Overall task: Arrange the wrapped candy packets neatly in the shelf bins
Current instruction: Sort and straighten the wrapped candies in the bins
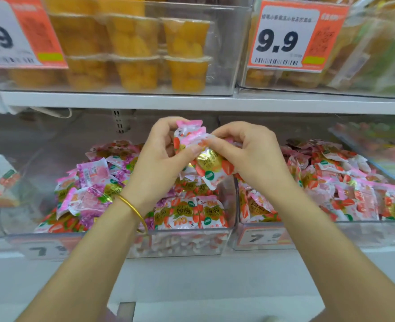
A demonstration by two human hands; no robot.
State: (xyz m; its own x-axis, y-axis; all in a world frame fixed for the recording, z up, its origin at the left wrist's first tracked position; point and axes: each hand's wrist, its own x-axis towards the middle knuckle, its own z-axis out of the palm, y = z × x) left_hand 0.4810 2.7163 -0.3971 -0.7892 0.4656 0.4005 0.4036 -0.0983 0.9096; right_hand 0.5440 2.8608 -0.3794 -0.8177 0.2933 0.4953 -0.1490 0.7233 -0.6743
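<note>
Left hand (154, 163) and right hand (250, 156) meet at frame centre over the heaped clear shelf bin (187, 231), curled fingers (229, 132) pinching a small bunch of wrapped candy packets (205, 166), seemingly squaring them up before laying them down neatly.

- Candy packets (211, 169): thin plastic film, glossy and crinkled, with shiny gold printed patches.
- Bins (192, 252): clear hard plastic, smooth and reflective.
- Shelf (145, 101): white, smooth, satin finish, seemingly painted metal.
- Bangle (132, 206): polished gold-coloured metal.
- Price tag (287, 36): matt printed paper or card.
- Fruit cups (185, 38): clear glossy plastic with thin film lids.
</note>
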